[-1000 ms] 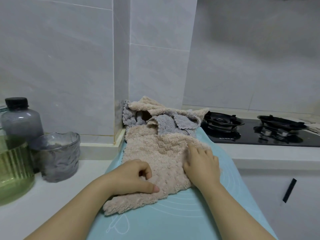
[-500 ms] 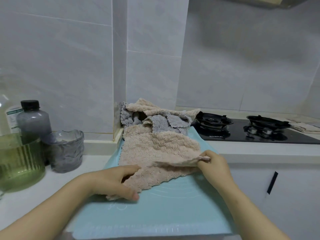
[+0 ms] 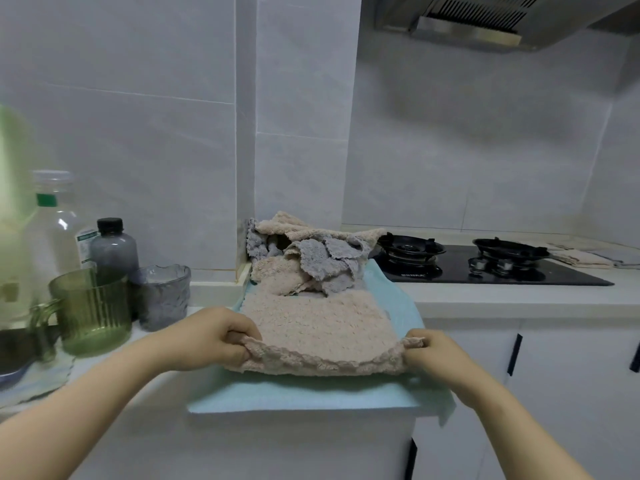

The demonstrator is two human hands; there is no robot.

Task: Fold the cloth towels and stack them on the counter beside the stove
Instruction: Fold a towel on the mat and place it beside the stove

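A beige fluffy towel lies stretched across the light blue mat on the counter. My left hand grips its near left corner and my right hand pinches its near right corner, so the near edge sags between them just above the mat. Behind it, against the wall corner, sits a loose heap of beige and grey towels. Folded beige cloths lie on the counter at the far right of the stove.
A black gas stove with two burners sits to the right. At the left stand a green ribbed mug, a grey glass cup, a dark bottle and a clear bottle. A range hood hangs above. White cabinets are below.
Both hands went from pressing flat on the beige towel to gripping its near corners and pulling it taut toward me. The view has pulled back and risen.
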